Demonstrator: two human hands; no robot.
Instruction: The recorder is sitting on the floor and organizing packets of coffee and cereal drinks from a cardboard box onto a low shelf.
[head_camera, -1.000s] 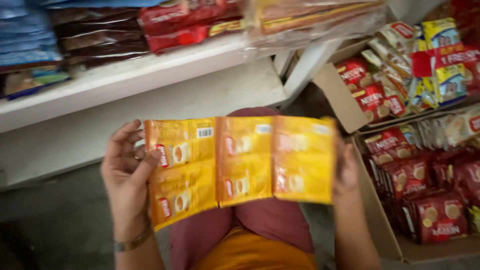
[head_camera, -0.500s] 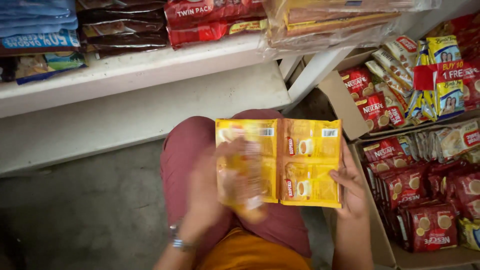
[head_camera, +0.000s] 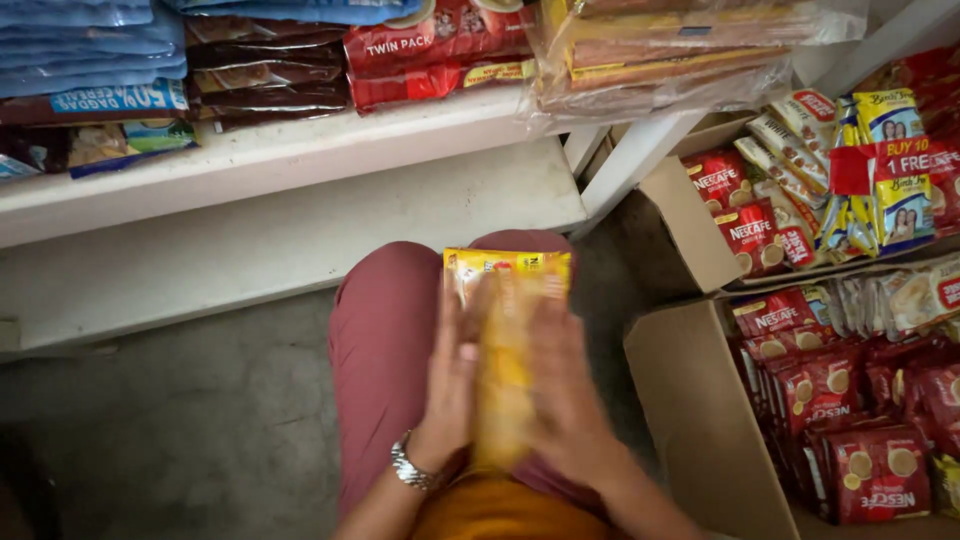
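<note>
The strip of yellow sachets (head_camera: 507, 330) lies folded into a narrow stack over the person's lap, above the dark red trousers (head_camera: 380, 340). Its surface is glossy yellow to orange, with small printed panels and a barcode patch along the top edge. The lower part is blurred, so the fold count cannot be told.

The left hand (head_camera: 452, 390) lies flat against the left side of the stack, fingers extended upward and close together. A metal wristwatch (head_camera: 408, 467) sits on that wrist. The right hand (head_camera: 565, 390) lies flat against the right side in the same way. The two palms press the stack between them.

A white shelf (head_camera: 280, 150) runs above the lap and carries blue packs (head_camera: 90, 45), dark brown packs (head_camera: 265, 80) and red packs (head_camera: 440, 50). To the right, two cardboard boxes (head_camera: 690, 400) hold red sachets (head_camera: 850, 400) and mixed packets. The floor (head_camera: 170, 440) is grey concrete.
</note>
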